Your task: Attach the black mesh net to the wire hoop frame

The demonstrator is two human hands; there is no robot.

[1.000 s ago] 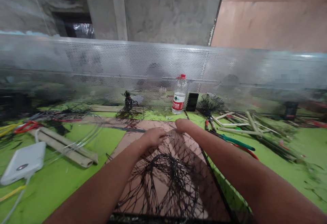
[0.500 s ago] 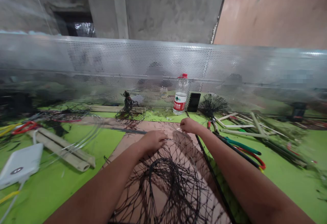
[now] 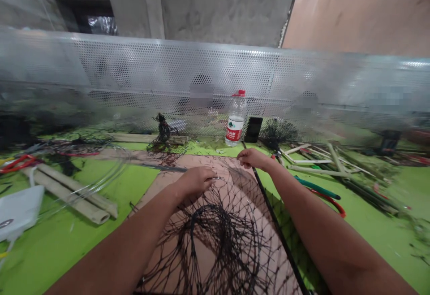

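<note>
A black knotted net lies bunched over a pinkish-brown board, its mesh spreading to the right. My left hand is closed at the net's far edge, fingertips pinched on a thin wire-like strand that shows as a pale glint. To its right, my right hand is held closed near the board's far right corner, thumb and fingers together. Whatever lies between those fingers is too small to make out. A black rod runs along the net's right side, beside my right forearm.
A water bottle and a dark phone stand before a perforated metal screen. Bamboo pieces, clear line coils and a white power bank lie left. Plier handles and sticks are right.
The view has tipped down slightly and turned a little right. My hands have drawn a bit farther apart, the left moving left. The net keeps its bunched shape.
</note>
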